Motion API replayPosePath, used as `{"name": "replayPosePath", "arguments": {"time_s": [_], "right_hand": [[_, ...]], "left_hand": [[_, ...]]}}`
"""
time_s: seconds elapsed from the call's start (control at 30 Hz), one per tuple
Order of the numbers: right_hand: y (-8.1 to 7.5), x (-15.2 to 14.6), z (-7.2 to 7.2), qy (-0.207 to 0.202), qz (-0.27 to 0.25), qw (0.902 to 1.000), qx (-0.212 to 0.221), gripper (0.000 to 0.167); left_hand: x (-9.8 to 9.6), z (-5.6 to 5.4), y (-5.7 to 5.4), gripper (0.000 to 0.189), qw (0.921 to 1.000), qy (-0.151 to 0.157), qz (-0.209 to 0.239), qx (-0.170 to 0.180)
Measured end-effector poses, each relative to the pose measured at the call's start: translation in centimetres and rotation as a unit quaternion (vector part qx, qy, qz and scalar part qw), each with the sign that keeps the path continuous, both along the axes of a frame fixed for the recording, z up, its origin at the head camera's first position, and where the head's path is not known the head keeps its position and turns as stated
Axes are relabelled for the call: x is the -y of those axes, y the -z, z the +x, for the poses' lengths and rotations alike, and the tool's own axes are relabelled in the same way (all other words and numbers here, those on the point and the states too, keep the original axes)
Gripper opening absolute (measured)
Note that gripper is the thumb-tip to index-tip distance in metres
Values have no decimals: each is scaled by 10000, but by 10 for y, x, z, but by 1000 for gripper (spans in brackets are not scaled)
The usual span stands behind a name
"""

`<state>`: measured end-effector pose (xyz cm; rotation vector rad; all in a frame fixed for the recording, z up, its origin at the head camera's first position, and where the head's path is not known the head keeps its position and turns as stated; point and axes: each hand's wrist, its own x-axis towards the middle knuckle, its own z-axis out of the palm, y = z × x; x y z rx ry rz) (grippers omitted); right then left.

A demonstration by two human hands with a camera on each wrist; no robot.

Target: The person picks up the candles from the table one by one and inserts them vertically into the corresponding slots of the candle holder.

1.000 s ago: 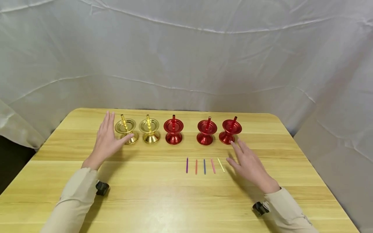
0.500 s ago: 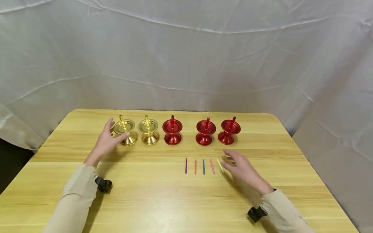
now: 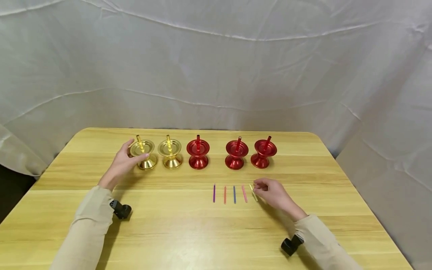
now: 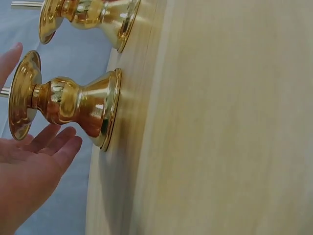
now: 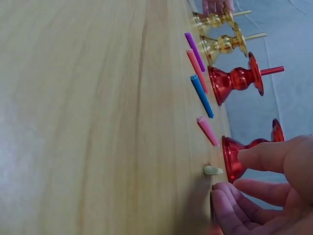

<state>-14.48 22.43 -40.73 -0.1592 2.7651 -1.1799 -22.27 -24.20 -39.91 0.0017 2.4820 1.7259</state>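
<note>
At the left end of the row, my left hand (image 3: 121, 164) is beside a gold candle holder (image 3: 147, 164). In the left wrist view the thumb is on one side of the holder's dish and loosely bent fingers (image 4: 68, 142) are on the other. Whether they touch the metal I cannot tell. My right hand (image 3: 275, 194) is low over the table at a thin pale yellow candle (image 5: 212, 170). Its thumb and fingers are apart in the right wrist view, with nothing pinched between them. The candle lies flat, partly covered by the hand in the head view.
A second gold holder (image 3: 173, 161) and red candle holders (image 3: 198, 161), (image 3: 234, 162), (image 3: 260, 160) continue the row. Purple (image 3: 214, 193), orange (image 3: 225, 195), blue (image 3: 234, 195) and pink (image 3: 244, 194) candles lie left of the yellow one. Grey cloth (image 3: 216, 75) hangs behind the wooden table (image 3: 175, 228).
My right hand has moved left and down from near the rightmost red holder to the yellow candle. The left hand's fingers have bent in around the gold holder.
</note>
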Motion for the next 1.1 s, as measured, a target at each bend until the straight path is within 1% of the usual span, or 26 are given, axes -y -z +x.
{"name": "replayPosePath", "arguments": {"time_s": [0.07,0.23,0.3,0.43,0.6,0.73,0.87,0.97,1.1], "right_hand": [[0,2,-1,55,39,10000,42,29],[0,7,-3,196,155,9996,142,29],[0,9,-3,284,174,9992,210,30],[0,12,-6,392,307,9984,253,28],[2,14,-10,337,499,9981,100,21],[1,15,-11,357,562,9978,41,16],[-1,15,-11,313,483,9983,85,13],[-2,14,-12,208,331,9991,136,13],[-3,9,-11,21,-62,9997,222,14]], "left_hand": [[0,0,0,101,10000,-10,21,22],[-2,0,-2,100,9997,-40,-244,52],[-2,-1,-2,99,9996,-17,-276,47],[-1,-3,0,95,9999,-12,-133,74],[1,-5,3,92,9999,-18,51,104],[2,-5,4,93,9999,17,79,128],[3,-3,2,95,9999,30,63,110],[3,-3,1,96,9999,50,61,105],[4,-4,2,96,9999,101,37,120]]}}
